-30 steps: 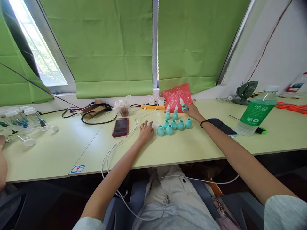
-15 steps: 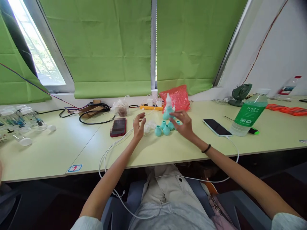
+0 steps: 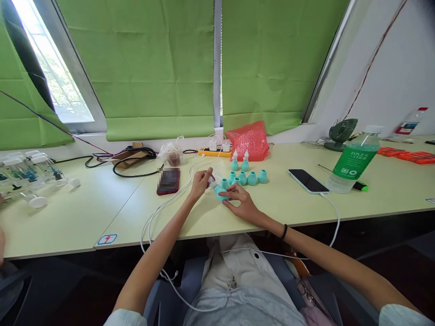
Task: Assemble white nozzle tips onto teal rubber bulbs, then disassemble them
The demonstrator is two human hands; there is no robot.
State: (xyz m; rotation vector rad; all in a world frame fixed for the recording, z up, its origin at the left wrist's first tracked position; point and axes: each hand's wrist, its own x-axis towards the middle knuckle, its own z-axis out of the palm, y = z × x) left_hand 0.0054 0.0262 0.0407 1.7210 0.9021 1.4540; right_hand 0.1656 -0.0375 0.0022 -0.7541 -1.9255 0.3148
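My right hand (image 3: 240, 203) is closed around a small teal bulb (image 3: 220, 192), its neck tilted up to the left. My left hand (image 3: 201, 182) pinches a white translucent nozzle tip (image 3: 212, 182) at the mouth of that bulb; whether it is seated inside, I cannot tell. Just behind, several open-necked teal bulbs (image 3: 252, 178) stand upright on the table. Farther back are two teal bulbs with pointed white tips, one on the left (image 3: 234, 161) and one on the right (image 3: 245, 161). Other clear-white pieces (image 3: 217, 174) lie partly hidden behind my left hand.
A red bubble-wrap bag (image 3: 251, 141) and an orange power strip (image 3: 217, 153) lie at the back. To the left are a red-edged phone (image 3: 168, 181) and white cables (image 3: 159, 206). On the right are a charging phone (image 3: 308, 181), a green-labelled bottle (image 3: 355, 160) and a fan (image 3: 341, 133).
My right hand has moved from beside the tipped bulbs at the back to the front left, now holding a teal bulb. My left hand has closed on a white tip beside it.
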